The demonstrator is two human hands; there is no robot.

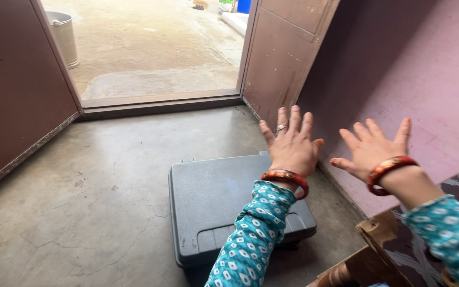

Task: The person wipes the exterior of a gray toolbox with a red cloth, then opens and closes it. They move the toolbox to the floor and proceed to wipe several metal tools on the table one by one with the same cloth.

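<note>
Case (224,202): grey moulded plastic, matt, fine-grained lid, scuffed at the edges. Floor (81,186): bare concrete, smooth-trowelled, hairline cracks, dull. Doors (17,79): painted metal by the look, brown, flat finish, worn along the lower rim. Wall (399,69): pink plaster, matt, faintly blotched. Bucket (64,34) outside: bare metal, soft sheen. My bangles (285,178): red, glossy, hard. Ring (281,127) on my left hand (292,146): shiny metal. My sleeves (251,239): printed teal cloth, soft, matt.

Teal dotted sleeves (253,234), red bangles (285,178), perhaps a ring (281,127).
</note>
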